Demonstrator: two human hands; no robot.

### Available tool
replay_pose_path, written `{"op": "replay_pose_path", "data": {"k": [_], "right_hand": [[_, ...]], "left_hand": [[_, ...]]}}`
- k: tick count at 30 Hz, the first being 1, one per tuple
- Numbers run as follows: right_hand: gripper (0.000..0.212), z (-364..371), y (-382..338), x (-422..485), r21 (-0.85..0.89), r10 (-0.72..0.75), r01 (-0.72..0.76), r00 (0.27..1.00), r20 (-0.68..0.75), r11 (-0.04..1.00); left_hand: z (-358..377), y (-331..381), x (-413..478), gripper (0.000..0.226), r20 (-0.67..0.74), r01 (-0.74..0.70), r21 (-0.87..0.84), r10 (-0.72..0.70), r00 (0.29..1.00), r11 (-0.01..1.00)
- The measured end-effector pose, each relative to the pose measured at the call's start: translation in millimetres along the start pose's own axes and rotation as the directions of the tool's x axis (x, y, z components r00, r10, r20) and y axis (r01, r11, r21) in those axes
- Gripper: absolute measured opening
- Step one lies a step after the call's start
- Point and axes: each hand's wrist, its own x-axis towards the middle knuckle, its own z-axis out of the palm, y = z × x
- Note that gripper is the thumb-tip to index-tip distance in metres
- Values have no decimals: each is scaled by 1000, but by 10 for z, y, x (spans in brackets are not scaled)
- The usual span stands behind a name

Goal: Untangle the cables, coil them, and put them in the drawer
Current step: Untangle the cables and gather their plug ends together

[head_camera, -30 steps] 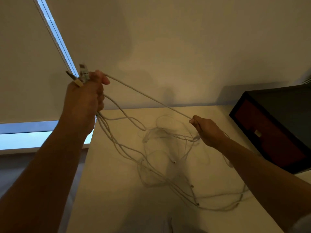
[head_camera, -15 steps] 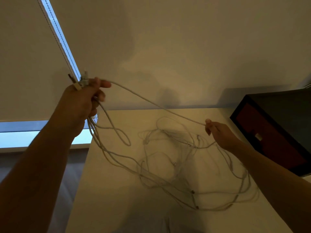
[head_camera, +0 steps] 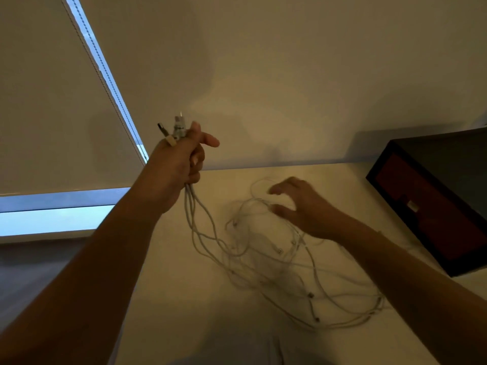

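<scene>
On the far left a pale window blind [head_camera: 52, 114] is hanging down. Next to it I am holding my left hand [head_camera: 179, 159] up high. It is squeezing a bunch of white cable ends, and the plugs [head_camera: 178, 129] are sticking out of the top of my fist. The cables [head_camera: 279, 251] are hanging down from that hand and lying in a loose, messy pile on the pale table [head_camera: 184, 299]. My right hand [head_camera: 303, 206] is hovering over the pile with fingers spread, holding nothing. It is blurry, so I cannot tell if it is touching. The dark drawer box [head_camera: 434, 206] is sitting on the right, near the pile.
</scene>
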Motion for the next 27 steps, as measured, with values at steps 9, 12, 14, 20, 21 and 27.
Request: {"op": "replay_pose_path", "data": {"k": [9,12,14,20,21,27], "right_hand": [[25,440,-825,215,335,-173,142,983,64,931],[32,462,-721,138,415,-102,63,992,74,908],[39,467,-664,78,406,-97,78,995,25,911],[42,467,-630,-40,481,-40,23,999,24,876],[43,466,-616,-56,479,-33,13,999,33,878],[42,426,-539,-93,487,0,-28,998,57,873]], "left_hand": [[195,5,-185,55,-69,-44,-107,37,997,993],[138,24,-218,51,-166,-36,-219,-1,986,975],[94,25,-213,50,-186,-41,-308,-18,982,950],[75,-112,-154,33,-46,-82,-342,71,996,936],[93,-132,-151,31,-27,-76,-353,71,997,932],[188,-144,-162,40,31,-9,-406,24,999,914]]}}
